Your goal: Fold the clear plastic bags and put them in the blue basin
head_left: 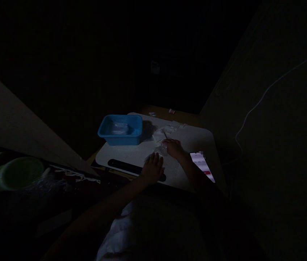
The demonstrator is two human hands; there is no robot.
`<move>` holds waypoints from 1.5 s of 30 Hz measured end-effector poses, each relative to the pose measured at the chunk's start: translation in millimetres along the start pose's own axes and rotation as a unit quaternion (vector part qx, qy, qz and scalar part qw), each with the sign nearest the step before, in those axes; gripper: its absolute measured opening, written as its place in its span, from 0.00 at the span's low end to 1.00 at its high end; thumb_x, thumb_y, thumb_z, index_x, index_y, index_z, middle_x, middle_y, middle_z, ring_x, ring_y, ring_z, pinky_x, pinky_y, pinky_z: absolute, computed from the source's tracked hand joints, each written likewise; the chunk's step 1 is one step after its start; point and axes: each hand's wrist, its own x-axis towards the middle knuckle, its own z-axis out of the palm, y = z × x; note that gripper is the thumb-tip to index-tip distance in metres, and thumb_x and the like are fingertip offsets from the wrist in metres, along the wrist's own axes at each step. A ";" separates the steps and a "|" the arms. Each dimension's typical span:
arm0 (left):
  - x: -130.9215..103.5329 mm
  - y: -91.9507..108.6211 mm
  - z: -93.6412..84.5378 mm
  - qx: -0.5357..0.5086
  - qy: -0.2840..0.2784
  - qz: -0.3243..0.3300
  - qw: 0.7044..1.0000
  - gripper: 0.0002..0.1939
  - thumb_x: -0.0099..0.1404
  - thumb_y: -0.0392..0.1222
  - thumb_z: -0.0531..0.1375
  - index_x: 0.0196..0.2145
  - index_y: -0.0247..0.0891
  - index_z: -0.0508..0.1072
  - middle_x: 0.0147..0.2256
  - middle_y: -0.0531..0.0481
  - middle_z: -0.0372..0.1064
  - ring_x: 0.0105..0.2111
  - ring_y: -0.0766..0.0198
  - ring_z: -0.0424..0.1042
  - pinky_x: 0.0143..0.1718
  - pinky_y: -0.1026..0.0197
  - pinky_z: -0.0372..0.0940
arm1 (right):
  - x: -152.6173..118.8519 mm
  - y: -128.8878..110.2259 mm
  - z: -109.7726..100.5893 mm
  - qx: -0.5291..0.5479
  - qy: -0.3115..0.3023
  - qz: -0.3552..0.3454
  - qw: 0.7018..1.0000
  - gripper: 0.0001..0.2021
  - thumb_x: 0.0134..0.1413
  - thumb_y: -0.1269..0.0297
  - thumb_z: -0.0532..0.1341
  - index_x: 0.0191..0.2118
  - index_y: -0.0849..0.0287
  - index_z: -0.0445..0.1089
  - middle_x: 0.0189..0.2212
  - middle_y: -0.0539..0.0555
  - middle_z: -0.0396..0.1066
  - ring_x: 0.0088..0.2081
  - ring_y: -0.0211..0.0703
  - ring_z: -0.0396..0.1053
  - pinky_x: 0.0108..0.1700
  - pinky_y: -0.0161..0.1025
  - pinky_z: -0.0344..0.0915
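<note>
On a small white table [131, 154], in dim light, my left hand [152, 169] lies with its fingers spread over the edge of a crumpled clear plastic piece [160, 149]. My right hand [173, 148] is just beyond it on the right, palm down, its fingers bent at the same plastic. A thin dark item [165, 135] shows by its fingertips; whether the hand grips it is too dark to tell. White pieces [159, 136] lie past my right hand. A blue basin [123, 140] with a clear container [119, 128] inside stands at the back left.
A lit phone [202, 166] lies right of my right forearm. A dark slot [125, 166] runs along the table's near edge. A green container [20, 173] is at the far left; a white cable [262, 98] hangs on the right.
</note>
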 end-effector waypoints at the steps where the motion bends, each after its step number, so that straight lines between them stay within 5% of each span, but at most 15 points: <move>1: -0.7 -2.3 -0.2 0.001 0.004 -0.003 1.000 0.25 0.67 0.48 0.45 0.57 0.33 0.58 0.59 0.35 0.50 0.58 0.45 0.49 0.54 0.46 0.48 | 3.5 -1.7 1.0 -0.009 0.000 -0.002 1.000 0.23 0.51 0.76 0.48 0.52 0.53 0.63 0.54 0.51 0.63 0.54 0.40 0.57 0.52 0.40 0.51; 8: -4.0 -10.5 -6.9 0.015 0.005 -0.033 0.999 0.29 0.64 0.55 0.46 0.57 0.34 0.57 0.58 0.34 0.51 0.57 0.38 0.48 0.54 0.38 0.42 | 30.8 -4.8 10.7 -0.072 0.014 0.079 0.994 0.21 0.54 0.70 0.47 0.53 0.51 0.62 0.52 0.58 0.62 0.52 0.51 0.55 0.49 0.50 0.48; 13: -1.7 -14.1 -12.5 0.017 -0.021 -0.020 0.999 0.30 0.65 0.51 0.46 0.56 0.26 0.58 0.58 0.32 0.51 0.58 0.41 0.48 0.55 0.43 0.45 | 42.1 11.4 2.1 -0.062 0.035 0.142 0.987 0.19 0.53 0.70 0.49 0.50 0.54 0.66 0.46 0.61 0.66 0.49 0.53 0.58 0.47 0.51 0.50; 20: 18.1 -14.8 -6.9 -0.023 0.003 0.063 0.998 0.15 0.63 0.39 0.49 0.40 0.28 0.71 0.45 0.35 0.66 0.46 0.51 0.63 0.45 0.52 0.59 | -12.3 29.0 -1.7 0.105 0.071 0.070 0.990 0.18 0.49 0.74 0.50 0.44 0.62 0.70 0.44 0.59 0.69 0.46 0.45 0.64 0.52 0.41 0.54; 24: 31.3 -15.0 3.4 -0.027 0.003 0.112 0.993 0.15 0.62 0.31 0.47 0.39 0.25 0.71 0.41 0.35 0.68 0.46 0.54 0.63 0.49 0.54 0.57 | -43.7 33.1 17.4 0.341 0.121 0.193 0.912 0.15 0.41 0.75 0.54 0.37 0.61 0.71 0.39 0.58 0.70 0.46 0.47 0.64 0.54 0.45 0.56; 28: 33.6 -13.5 10.7 -0.039 0.024 0.103 0.994 0.20 0.62 0.33 0.47 0.50 0.21 0.64 0.51 0.32 0.61 0.55 0.51 0.55 0.56 0.51 0.49 | -53.6 31.2 25.6 0.429 0.117 0.239 0.863 0.17 0.41 0.71 0.54 0.42 0.58 0.66 0.31 0.52 0.70 0.35 0.43 0.69 0.38 0.44 0.68; 34: 27.6 -15.1 13.4 -0.028 0.010 0.025 0.999 0.26 0.65 0.44 0.47 0.57 0.25 0.55 0.58 0.31 0.50 0.59 0.44 0.47 0.55 0.46 0.48 | -62.3 32.3 21.2 0.687 0.077 0.305 0.656 0.20 0.36 0.70 0.59 0.41 0.54 0.60 0.23 0.45 0.67 0.23 0.37 0.68 0.27 0.38 0.69; 41: 28.3 -17.2 5.7 -0.011 -0.006 -0.009 1.000 0.32 0.64 0.53 0.48 0.58 0.28 0.54 0.58 0.30 0.48 0.60 0.43 0.45 0.55 0.44 0.45 | -82.4 37.1 34.6 0.706 0.046 0.249 0.662 0.19 0.40 0.67 0.58 0.43 0.55 0.59 0.28 0.49 0.71 0.26 0.41 0.72 0.32 0.42 0.70; 45: 27.6 -17.7 6.6 -0.016 -0.001 -0.016 1.000 0.33 0.63 0.56 0.48 0.58 0.28 0.54 0.58 0.30 0.49 0.60 0.43 0.44 0.56 0.44 0.43 | -81.0 36.4 39.7 0.702 0.098 0.195 0.678 0.23 0.40 0.65 0.56 0.48 0.54 0.59 0.43 0.56 0.69 0.35 0.44 0.73 0.38 0.44 0.69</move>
